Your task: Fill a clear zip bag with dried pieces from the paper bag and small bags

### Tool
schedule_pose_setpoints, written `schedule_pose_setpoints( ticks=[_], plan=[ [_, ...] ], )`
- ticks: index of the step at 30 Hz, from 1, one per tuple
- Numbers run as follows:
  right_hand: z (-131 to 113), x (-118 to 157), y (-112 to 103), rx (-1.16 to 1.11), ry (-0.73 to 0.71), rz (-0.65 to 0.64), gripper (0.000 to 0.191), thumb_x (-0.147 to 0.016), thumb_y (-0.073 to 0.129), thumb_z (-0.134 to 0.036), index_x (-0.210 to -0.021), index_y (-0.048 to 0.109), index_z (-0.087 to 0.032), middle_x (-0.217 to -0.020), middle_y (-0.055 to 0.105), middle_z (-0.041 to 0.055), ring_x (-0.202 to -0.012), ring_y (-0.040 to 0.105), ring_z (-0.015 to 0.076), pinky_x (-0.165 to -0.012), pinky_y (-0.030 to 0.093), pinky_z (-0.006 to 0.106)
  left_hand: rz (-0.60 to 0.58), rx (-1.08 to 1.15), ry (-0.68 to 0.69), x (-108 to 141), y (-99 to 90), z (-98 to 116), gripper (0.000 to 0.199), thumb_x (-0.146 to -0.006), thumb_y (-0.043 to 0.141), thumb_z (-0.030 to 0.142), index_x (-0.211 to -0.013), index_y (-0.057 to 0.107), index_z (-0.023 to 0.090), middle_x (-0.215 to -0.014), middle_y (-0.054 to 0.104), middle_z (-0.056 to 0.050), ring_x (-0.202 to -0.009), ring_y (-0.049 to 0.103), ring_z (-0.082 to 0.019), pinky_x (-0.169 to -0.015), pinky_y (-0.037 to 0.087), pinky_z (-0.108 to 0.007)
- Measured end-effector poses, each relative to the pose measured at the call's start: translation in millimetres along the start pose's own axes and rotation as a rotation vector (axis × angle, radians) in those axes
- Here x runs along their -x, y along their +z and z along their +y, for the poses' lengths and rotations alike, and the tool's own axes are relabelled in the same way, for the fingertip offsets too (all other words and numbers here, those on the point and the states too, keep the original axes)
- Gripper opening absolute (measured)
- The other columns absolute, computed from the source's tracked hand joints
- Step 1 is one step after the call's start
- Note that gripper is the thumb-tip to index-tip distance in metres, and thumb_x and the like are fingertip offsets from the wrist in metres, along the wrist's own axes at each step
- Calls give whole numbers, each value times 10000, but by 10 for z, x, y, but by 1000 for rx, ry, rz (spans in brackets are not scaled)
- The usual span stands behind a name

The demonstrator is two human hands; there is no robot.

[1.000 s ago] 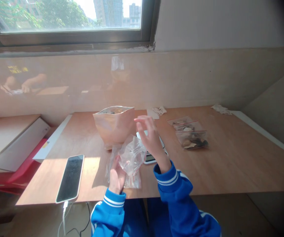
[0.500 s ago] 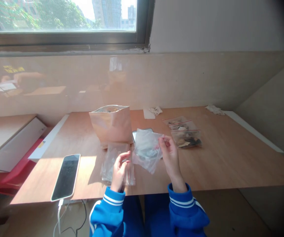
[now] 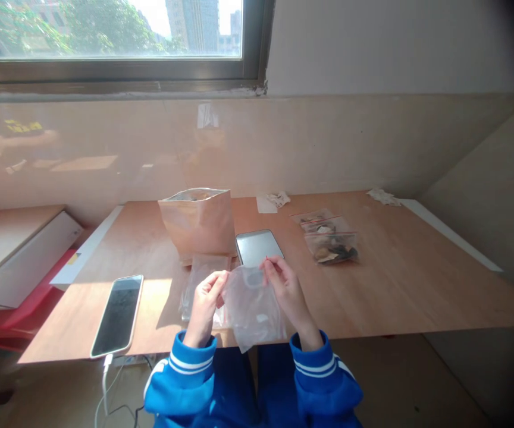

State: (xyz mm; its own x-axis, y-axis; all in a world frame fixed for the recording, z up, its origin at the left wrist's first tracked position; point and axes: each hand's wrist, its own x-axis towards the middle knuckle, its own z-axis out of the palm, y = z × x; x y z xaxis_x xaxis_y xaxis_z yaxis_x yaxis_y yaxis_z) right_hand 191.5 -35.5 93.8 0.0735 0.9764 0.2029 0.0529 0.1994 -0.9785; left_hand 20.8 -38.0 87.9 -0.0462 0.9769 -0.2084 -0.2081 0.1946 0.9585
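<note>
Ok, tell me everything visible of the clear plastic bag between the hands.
The clear, thin plastic bag looks soft, cloudy and creased, with no contents visible. The bare left hand pinches its upper left edge, the bare right hand its upper right, where a trace of red shows. It spreads between them, its lower tip overlapping the near edge of the brown wooden table; whether they touch cannot be told.

Plain indoor workroom, exact kind unclear
A wooden desk (image 3: 408,279) stands against a glossy wall (image 3: 328,134), under a window (image 3: 118,70) showing trees (image 3: 103,30) and tall buildings (image 3: 193,27) outside.
</note>
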Motion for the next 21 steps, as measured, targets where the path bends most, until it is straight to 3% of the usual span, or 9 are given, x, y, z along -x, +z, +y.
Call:
schedule_pose_setpoints(
  ticks=[4,8,11,13,15,18,21],
  plan=[
    [17,20,46,-19,16,89,293,-887,479,-501,-822,570,-230,-614,471,-34,-580,483,146,-599,420,274,84,-113,171,27,-16,97,346,-751,652,509,-802,687,169,-529,424,52,-486,352,-65,-481,297,-190],
    [23,22,81,-104,25,168,278,-911,448,-487,-842,539,-234,-586,450,-49,-541,459,131,-584,410,264,150,-146,213,43,-10,44,357,-839,542,504,-1022,680,230,-827,611,-9,-689,509,-110,-674,411,-205],
    [45,11,84,-173,38,225,276,-921,438,-478,-834,525,-231,-569,436,-59,-525,441,118,-601,414,258,6,-145,87,84,-15,-61,327,-805,608,453,-1023,682,220,-1040,637,-46,-875,555,-166,-742,430,-225],
    [75,10,72,-204,57,223,290,-918,440,-492,-839,532,-229,-587,454,-54,-544,464,118,-623,430,259,-125,-135,18,122,-19,-120,283,-767,663,415,-942,695,196,-988,654,-52,-912,561,-197,-767,437,-241],
    [116,22,48,-204,101,166,335,-914,414,-533,-906,556,-229,-705,545,-17,-651,543,135,-683,459,272,-122,-145,41,153,-22,-157,244,-767,664,405,-882,691,192,-899,654,-40,-894,566,-201,-794,438,-250],
    [192,83,5,-176,229,-31,453,-888,400,-600,-1143,514,-244,-1046,608,59,-918,600,175,-809,478,317,67,-188,165,174,-28,-166,235,-811,606,436,-861,662,212,-882,629,-22,-887,568,-191,-815,432,-248],
    [250,194,9,-179,367,-322,614,-770,618,-571,-1251,420,-244,-1070,626,68,-922,623,187,-791,493,341,235,-210,205,181,-29,-141,238,-829,571,462,-885,623,237,-834,604,-16,-796,574,-175,-756,438,-245]
  ],
)
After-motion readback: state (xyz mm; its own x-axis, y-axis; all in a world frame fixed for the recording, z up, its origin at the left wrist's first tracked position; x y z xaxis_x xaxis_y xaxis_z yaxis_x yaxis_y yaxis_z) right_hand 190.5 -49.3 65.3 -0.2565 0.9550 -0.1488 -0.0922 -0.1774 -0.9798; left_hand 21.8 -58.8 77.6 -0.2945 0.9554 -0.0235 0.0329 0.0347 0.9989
